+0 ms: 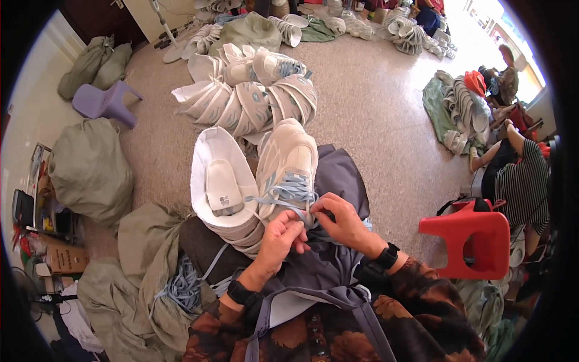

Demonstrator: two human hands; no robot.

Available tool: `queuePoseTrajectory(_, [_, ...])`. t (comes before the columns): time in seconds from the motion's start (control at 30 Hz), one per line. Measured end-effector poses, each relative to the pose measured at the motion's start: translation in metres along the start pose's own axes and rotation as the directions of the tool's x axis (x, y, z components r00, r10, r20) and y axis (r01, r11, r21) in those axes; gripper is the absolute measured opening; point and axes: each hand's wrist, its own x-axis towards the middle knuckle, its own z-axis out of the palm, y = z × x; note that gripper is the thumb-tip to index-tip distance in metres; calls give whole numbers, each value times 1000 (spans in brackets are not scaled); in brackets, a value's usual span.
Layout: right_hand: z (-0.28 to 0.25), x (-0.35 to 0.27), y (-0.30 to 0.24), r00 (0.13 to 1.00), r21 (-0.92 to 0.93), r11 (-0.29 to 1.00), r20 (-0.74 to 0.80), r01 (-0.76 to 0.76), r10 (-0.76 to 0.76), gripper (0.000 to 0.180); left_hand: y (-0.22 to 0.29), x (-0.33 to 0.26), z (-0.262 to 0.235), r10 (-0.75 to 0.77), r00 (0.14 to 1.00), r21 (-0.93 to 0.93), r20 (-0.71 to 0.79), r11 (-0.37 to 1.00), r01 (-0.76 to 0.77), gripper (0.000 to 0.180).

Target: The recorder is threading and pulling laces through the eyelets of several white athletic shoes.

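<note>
Pale blue laces [294, 192] are pinched between the closed fingertips of the left hand [280, 236] and the right hand [341, 218], at the near end of a white sneaker [287, 166] resting on a lap covered by a grey apron [338, 181]. Just beside the sneaker, a stack of white shoe uppers [222, 187] is seen, with a bundle of loose blue laces [181, 285] lying on an open green sack [142, 253]. Farther out, more uppers [253, 96] are heaped on the floor, and a full, closed green sack [90, 169] stands at the left, its contents hidden.

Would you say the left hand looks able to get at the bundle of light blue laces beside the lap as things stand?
Probably yes: the bundle of laces lies uncovered just beside the left forearm, but the left hand is busy pinching the shoe's lace and would have to let go.
</note>
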Motion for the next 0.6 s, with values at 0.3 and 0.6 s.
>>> queuePoseTrajectory(0.3, [2, -2, 0, 989, -30, 989, -32, -145, 144, 7, -11, 6, 4, 301, 950, 473, -84, 851, -228, 23])
queuePoseTrajectory(0.6, [2, -4, 3, 997, 27, 996, -10, -80, 80, 11, -17, 20, 6, 391, 912, 624, -128, 746, -232, 13])
